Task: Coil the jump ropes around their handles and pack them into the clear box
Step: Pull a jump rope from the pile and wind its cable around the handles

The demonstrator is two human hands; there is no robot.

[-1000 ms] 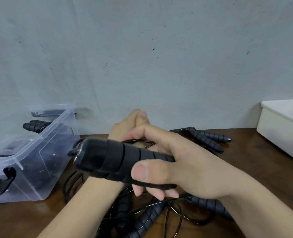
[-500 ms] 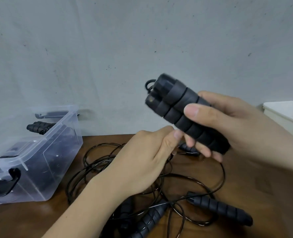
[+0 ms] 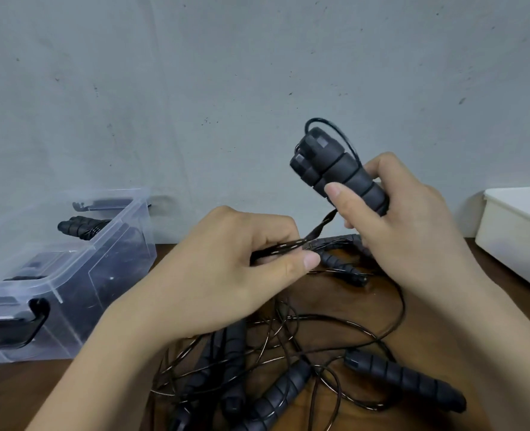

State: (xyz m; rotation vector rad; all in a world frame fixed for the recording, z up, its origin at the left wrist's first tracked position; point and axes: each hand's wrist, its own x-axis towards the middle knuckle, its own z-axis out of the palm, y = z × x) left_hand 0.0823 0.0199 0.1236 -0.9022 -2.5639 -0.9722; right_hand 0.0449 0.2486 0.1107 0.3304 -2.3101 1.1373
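Observation:
My right hand (image 3: 409, 231) grips a pair of black ribbed jump rope handles (image 3: 335, 169) held side by side, tilted up to the left above the table. A thin black rope loops out of their top ends. My left hand (image 3: 226, 275) pinches a black strap with light stitching (image 3: 291, 245) that runs up to the handles. Beneath my hands lies a tangle of thin black ropes (image 3: 288, 331) with several loose black handles (image 3: 403, 377). The clear box (image 3: 71, 275) stands at the left, holding a coiled black rope bundle (image 3: 77, 228).
A white plastic bin (image 3: 518, 231) sits at the right edge of the brown wooden table (image 3: 506, 321). A grey wall rises close behind. The clear box has black latches (image 3: 18, 325) on its near end.
My right hand raised the paired handles from low over the table to an upright tilt. My left hand came off the handles and now pinches the strap below them.

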